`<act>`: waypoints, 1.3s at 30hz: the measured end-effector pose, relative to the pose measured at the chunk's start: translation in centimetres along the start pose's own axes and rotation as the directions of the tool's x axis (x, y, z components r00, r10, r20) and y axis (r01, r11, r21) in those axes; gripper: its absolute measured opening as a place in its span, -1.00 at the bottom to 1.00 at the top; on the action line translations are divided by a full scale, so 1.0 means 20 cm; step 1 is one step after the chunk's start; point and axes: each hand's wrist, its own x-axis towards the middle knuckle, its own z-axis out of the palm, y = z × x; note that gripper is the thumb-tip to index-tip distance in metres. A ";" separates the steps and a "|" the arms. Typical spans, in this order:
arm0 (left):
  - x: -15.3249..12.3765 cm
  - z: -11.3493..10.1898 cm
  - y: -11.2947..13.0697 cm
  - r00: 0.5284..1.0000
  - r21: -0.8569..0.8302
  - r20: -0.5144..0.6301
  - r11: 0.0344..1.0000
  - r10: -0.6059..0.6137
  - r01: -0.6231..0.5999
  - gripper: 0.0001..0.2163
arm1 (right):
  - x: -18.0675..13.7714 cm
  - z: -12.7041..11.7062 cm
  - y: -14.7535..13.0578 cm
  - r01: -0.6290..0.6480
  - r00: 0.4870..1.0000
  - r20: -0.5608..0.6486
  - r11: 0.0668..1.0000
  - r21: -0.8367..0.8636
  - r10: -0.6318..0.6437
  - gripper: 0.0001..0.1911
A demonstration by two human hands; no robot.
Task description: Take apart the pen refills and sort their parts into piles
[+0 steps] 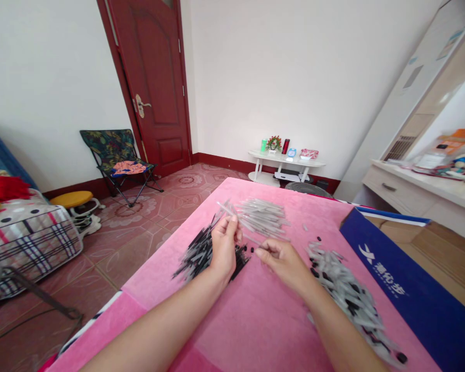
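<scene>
My left hand [225, 240] is closed in a pinch on a clear pen barrel [225, 208], which sticks out up and to the left. My right hand [281, 261] pinches a thin translucent stick [251, 239] that points toward the left hand; its exact kind is hard to make out. Under and beside the left hand lies a pile of dark pen refills [196, 253]. Beyond both hands, clear pen barrels [261, 214] are heaped side by side. Right of my right forearm is a loose pile of clear and black pen pieces [344, 281].
A pink cloth [248, 330] covers the table. An open blue box [395, 274] stands at its right edge. A few small black pieces [251, 249] lie between the hands. Farther off are a folding chair [116, 155], a yellow stool [72, 199] and a low white table [287, 159].
</scene>
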 end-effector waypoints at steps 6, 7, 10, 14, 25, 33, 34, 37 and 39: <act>0.07 -0.01 0.07 0.996 -0.222 -0.086 0.975 -0.010 -0.010 -0.79 | -0.05 0.22 -0.01 0.198 0.969 0.205 0.932 -0.303 -0.139 -0.82; 0.07 -0.02 0.06 0.997 -0.242 -0.077 0.970 -0.019 0.000 -0.81 | -0.06 0.24 -0.01 0.219 0.963 0.229 0.912 -0.345 -0.145 -0.80; 0.06 -0.02 0.04 0.998 -0.283 -0.043 0.959 -0.048 0.034 -0.84 | -0.06 0.26 -0.01 0.262 0.949 0.280 0.855 -0.447 -0.144 -0.78; 0.04 -0.01 0.03 0.998 -0.288 -0.019 0.956 -0.067 0.059 -0.86 | -0.06 0.24 0.00 0.342 0.929 0.313 0.780 -0.524 -0.198 -0.85; -0.04 0.02 -0.03 0.975 -0.314 0.000 0.926 -0.221 0.210 -0.85 | -0.02 -0.14 0.08 0.086 0.881 -0.424 0.953 -0.290 -0.208 -0.85; -0.09 0.04 -0.07 0.907 -0.425 0.037 0.814 -0.420 0.395 -0.88 | -0.03 -0.28 -0.09 0.322 0.695 -0.713 0.844 0.429 0.097 -0.68; -0.09 0.05 -0.07 0.901 -0.437 0.053 0.801 -0.431 0.409 -0.89 | -0.04 -0.27 -0.11 0.331 0.699 -0.710 0.841 0.427 0.086 -0.70; -0.11 0.06 -0.06 0.883 -0.464 0.096 0.764 -0.460 0.449 -0.92 | -0.04 -0.23 -0.15 0.334 0.700 -0.712 0.861 0.384 0.046 -0.75; -0.13 0.07 -0.05 0.869 -0.468 0.116 0.745 -0.481 0.475 -0.93 | -0.04 -0.20 -0.17 0.332 0.690 -0.724 0.882 0.334 0.014 -0.79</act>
